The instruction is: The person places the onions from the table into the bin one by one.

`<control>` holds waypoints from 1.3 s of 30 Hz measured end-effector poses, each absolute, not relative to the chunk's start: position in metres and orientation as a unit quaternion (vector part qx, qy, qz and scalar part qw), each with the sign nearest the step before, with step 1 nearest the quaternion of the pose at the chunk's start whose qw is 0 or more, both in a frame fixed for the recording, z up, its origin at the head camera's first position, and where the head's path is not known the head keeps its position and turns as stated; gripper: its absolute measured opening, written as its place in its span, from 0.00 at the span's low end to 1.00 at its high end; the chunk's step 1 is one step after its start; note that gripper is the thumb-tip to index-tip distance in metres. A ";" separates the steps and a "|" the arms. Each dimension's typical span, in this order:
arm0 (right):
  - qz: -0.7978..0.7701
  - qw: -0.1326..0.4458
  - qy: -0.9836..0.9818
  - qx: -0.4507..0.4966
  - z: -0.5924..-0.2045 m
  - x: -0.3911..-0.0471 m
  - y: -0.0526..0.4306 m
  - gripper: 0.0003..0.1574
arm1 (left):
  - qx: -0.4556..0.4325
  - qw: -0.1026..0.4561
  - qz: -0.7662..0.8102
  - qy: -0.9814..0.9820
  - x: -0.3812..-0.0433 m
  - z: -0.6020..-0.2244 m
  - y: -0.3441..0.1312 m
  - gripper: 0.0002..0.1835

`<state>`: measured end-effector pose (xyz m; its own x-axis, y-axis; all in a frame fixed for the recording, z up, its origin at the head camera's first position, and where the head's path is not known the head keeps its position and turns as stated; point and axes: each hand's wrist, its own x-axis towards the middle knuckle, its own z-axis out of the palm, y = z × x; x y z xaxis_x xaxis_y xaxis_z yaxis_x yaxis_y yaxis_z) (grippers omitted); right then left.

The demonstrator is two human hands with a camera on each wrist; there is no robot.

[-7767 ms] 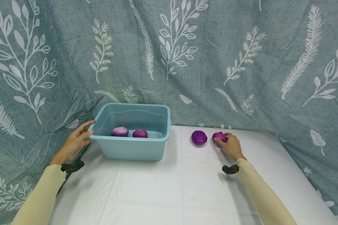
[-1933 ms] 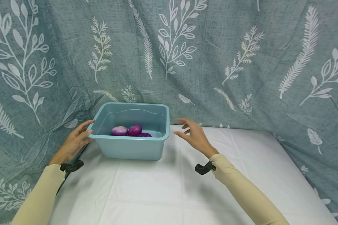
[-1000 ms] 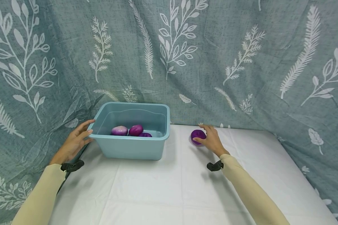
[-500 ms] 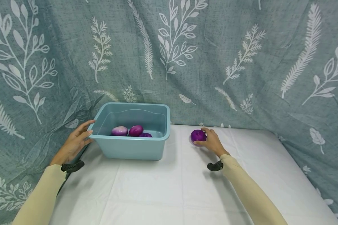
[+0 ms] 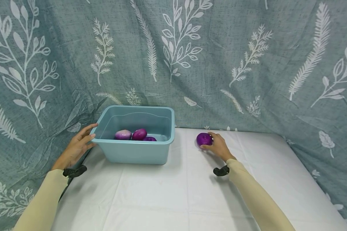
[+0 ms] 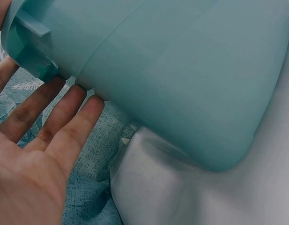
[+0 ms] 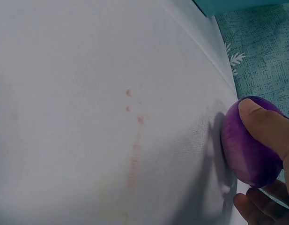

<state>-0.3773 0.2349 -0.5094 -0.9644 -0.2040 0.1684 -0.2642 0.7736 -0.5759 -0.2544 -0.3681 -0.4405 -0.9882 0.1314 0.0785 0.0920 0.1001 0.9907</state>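
Note:
On the white tabletop, at the back right, sits a purple onion (image 5: 203,139). My right hand (image 5: 218,146) grips it from its right side. In the right wrist view the thumb (image 7: 261,119) lies across the onion (image 7: 252,154), with the other fingers curled at its lower side. Left of it stands a light blue plastic bin (image 5: 136,152) holding three visible onions, one of them a paler onion (image 5: 123,134). My left hand (image 5: 78,146) rests against the bin's left end, its fairly straight fingers (image 6: 76,133) touching the outer wall just under the rim.
A white cloth (image 5: 153,192) covers the table. Behind and along both sides hangs a grey-blue leaf-patterned curtain (image 5: 208,80), close behind the bin and onion. The bin's front wall hides part of what lies inside.
Two onions lay on the table earlier; the right one is gone from there and three now show in the bin. My right hand moved from beside the bin to the last onion and closed round it.

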 end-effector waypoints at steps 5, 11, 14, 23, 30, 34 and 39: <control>0.309 0.051 -0.942 0.119 -0.510 -0.377 0.234 0.58 | 0.079 0.015 0.666 0.742 -0.255 -0.440 -0.368 0.32; 0.311 0.059 -0.942 0.112 -0.509 -0.374 0.235 0.57 | 0.083 0.016 0.668 0.739 -0.254 -0.441 -0.367 0.31; 0.312 0.069 -0.941 0.112 -0.509 -0.373 0.236 0.57 | 0.091 0.016 0.669 0.737 -0.253 -0.441 -0.367 0.31; 0.318 0.079 -0.937 0.124 -0.505 -0.371 0.235 0.57 | 0.094 0.015 0.670 0.736 -0.251 -0.440 -0.368 0.32; 0.316 0.098 -0.933 0.139 -0.498 -0.368 0.229 0.55 | 0.103 0.016 0.672 0.734 -0.251 -0.443 -0.369 0.32; 0.315 0.111 -0.930 0.152 -0.493 -0.366 0.227 0.56 | 0.098 0.013 0.668 0.737 -0.251 -0.443 -0.369 0.32; 0.326 0.116 -0.925 0.157 -0.486 -0.361 0.223 0.56 | 0.099 0.010 0.667 0.738 -0.252 -0.442 -0.369 0.31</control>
<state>-0.3614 0.2230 -0.4865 -0.9239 -0.2137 0.3172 -0.3655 0.7378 -0.5675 -0.2516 -0.3691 -0.4425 -0.9804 0.1583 0.1173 0.1327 0.0904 0.9870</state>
